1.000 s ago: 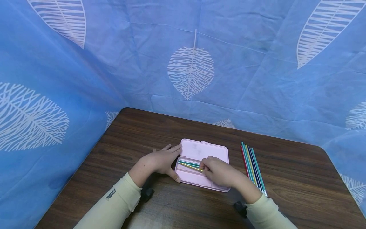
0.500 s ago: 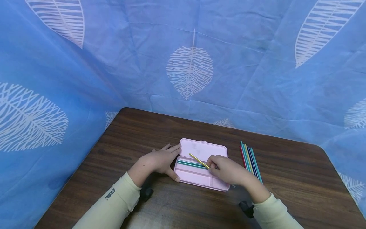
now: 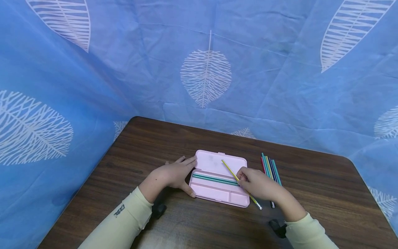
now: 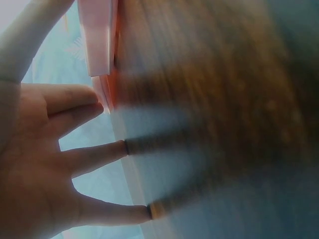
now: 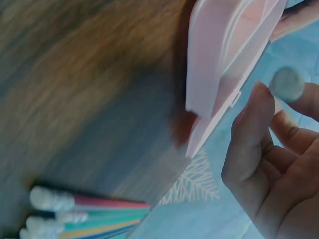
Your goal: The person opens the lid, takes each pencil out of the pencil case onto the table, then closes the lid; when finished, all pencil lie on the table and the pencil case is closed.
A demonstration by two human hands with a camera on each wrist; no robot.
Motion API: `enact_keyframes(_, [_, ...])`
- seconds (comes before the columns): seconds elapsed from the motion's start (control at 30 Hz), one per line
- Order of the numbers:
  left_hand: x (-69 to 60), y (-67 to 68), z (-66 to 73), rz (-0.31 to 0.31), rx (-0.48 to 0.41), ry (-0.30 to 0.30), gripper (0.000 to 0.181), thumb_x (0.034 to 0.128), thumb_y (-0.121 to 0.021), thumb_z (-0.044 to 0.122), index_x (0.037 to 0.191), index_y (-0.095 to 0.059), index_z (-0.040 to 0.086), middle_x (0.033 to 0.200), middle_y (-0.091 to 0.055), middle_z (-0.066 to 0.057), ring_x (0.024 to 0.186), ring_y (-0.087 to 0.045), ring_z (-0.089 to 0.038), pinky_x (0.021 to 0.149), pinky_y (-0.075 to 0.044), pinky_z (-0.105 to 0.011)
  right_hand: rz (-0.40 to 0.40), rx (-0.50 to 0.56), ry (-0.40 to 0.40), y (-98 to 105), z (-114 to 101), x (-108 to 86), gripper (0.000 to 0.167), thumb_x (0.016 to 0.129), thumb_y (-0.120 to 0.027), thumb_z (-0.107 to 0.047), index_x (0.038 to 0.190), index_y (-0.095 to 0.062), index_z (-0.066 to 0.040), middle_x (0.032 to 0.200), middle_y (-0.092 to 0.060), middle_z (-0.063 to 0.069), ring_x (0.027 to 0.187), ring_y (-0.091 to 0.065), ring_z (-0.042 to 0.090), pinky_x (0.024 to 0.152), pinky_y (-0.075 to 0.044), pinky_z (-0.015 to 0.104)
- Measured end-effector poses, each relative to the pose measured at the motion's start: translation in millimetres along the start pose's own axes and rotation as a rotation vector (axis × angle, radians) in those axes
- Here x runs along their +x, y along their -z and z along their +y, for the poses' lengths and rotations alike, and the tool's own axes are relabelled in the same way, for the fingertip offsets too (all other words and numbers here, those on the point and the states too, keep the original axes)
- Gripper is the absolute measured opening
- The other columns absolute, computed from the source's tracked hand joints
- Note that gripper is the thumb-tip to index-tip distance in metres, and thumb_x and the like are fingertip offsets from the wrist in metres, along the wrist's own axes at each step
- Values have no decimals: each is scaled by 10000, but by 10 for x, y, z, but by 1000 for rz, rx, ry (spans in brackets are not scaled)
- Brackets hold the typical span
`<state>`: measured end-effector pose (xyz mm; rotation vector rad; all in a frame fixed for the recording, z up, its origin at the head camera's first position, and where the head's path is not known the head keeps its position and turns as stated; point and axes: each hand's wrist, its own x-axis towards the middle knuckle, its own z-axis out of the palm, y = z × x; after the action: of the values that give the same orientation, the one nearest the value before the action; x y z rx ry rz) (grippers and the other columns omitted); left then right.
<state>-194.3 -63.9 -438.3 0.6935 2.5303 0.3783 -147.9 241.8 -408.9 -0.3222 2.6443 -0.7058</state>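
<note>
An open pink pencil case (image 3: pixel 214 194) lies on the table, its lid folded back. Two green pencils (image 3: pixel 214 178) rest in its long rear compartment. My right hand (image 3: pixel 256 183) pinches a yellow pencil (image 3: pixel 230 169) above the case's right side; the pencil slants, its white eraser end toward me. In the right wrist view that round eraser (image 5: pixel 287 83) shows between thumb and finger. With fingers spread, my left hand (image 3: pixel 174 176) rests at the case's left end, thumb along the front corner and fingertips by the lid.
Several pencils (image 3: pixel 271 168) in red, green, yellow and dark blue lie side by side on the table right of the case, partly behind my right hand. A blue cloth (image 3: pixel 149 69) with white leaf prints hangs behind the brown wooden table (image 3: pixel 186 221).
My right hand has lifted the yellow pencil out of the case's rear compartment and moved right with it. The pencil has turned to a steeper slant. My left hand has stayed in place.
</note>
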Motion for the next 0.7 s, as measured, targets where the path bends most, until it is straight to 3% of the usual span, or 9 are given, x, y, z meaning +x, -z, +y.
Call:
enact_keyframes(0.37, [-22,36,18,-6,-11,10,1252,781,-894,637,1727,-217,175,1830,-139,3,1698,-127,-382,1212,-224,-843,26,11,-86,149,219,-114,174,1070,-607,-137,1198,-614,-19,763,-529,22,590,-461,152,537,-388,278])
enact_keyframes(0.7, [-21,33,34,-11,-7,16,1248,780,-890,645,1726,-222,180,1831,-135,9,1698,-129,-378,1215,-229,-837,35,11,-195,254,461,-187,183,1096,-570,-136,1208,-577,9,758,-608,60,579,-580,178,556,-505,338])
